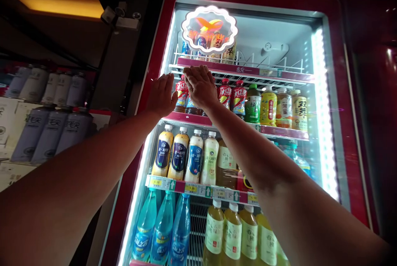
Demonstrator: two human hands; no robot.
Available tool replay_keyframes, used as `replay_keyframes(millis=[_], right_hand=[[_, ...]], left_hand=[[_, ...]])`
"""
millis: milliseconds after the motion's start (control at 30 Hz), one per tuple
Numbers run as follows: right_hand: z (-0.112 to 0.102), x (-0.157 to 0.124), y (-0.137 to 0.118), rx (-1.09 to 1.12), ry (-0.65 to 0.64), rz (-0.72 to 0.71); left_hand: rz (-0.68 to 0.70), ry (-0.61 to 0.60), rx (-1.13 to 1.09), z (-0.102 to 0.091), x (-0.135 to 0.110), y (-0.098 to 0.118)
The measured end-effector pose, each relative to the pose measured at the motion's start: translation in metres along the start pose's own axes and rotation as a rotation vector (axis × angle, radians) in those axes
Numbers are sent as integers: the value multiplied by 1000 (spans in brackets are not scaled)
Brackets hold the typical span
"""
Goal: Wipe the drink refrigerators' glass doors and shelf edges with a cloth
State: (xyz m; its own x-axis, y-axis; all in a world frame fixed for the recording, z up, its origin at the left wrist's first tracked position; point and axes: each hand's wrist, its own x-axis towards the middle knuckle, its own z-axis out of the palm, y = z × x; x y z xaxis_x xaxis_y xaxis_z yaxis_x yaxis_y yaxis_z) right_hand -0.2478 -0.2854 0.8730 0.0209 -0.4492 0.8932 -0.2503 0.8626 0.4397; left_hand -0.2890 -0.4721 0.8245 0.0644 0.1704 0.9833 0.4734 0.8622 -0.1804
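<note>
A lit drinks fridge (336,22) with a red frame stands in front of me, its glass door covering the shelves. Both my arms reach up to the door. My left hand (161,94) is at the door's left side, over the frame and the glass edge, fingers stretched out. Higher and to the right, my right hand (201,86) lies flat in front of the glass, fingers extended and side by side. Behind it are red-labelled tea bottles (239,96), partly hidden. Neither hand holds anything. Whether the palms press on the glass, I cannot tell.
Inside are milk-tea bottles (194,156), tall blue bottles (179,228), pale-green-labelled bottles (232,233) and a green bottle (252,104). A glowing scalloped sign (209,30) is on the upper glass. Grey canisters (51,133) stand on a shelf at the left.
</note>
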Motion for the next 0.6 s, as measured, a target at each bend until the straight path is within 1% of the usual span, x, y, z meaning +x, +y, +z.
replay_keyframes(millis=[67,167,200,267,333,367,400,467,533,600], right_hand=[[0,-1,-3,7,-38,-53],[-6,-2,-2,23,-112,-119],[-8,0,-1,23,-116,-110],[-8,5,-3,12,-92,-44],[-4,11,-10,-9,-56,25],[-1,12,-15,-19,-51,37],[2,13,-20,-27,-57,20],[5,10,-26,-27,-98,-78],[5,7,-25,-6,-140,-183],[4,9,-20,17,-138,-202]], left_hand=[[1,11,-10,1,0,-1],[-4,2,0,1,0,0],[-5,-6,8,0,0,1],[-12,-17,17,-1,0,3],[-28,-17,11,-2,0,3],[-34,-12,-1,-1,0,3],[-34,-7,-15,-1,0,2],[-17,8,-48,1,-1,0],[11,26,-73,2,-1,-3],[30,36,-82,4,-2,-6]])
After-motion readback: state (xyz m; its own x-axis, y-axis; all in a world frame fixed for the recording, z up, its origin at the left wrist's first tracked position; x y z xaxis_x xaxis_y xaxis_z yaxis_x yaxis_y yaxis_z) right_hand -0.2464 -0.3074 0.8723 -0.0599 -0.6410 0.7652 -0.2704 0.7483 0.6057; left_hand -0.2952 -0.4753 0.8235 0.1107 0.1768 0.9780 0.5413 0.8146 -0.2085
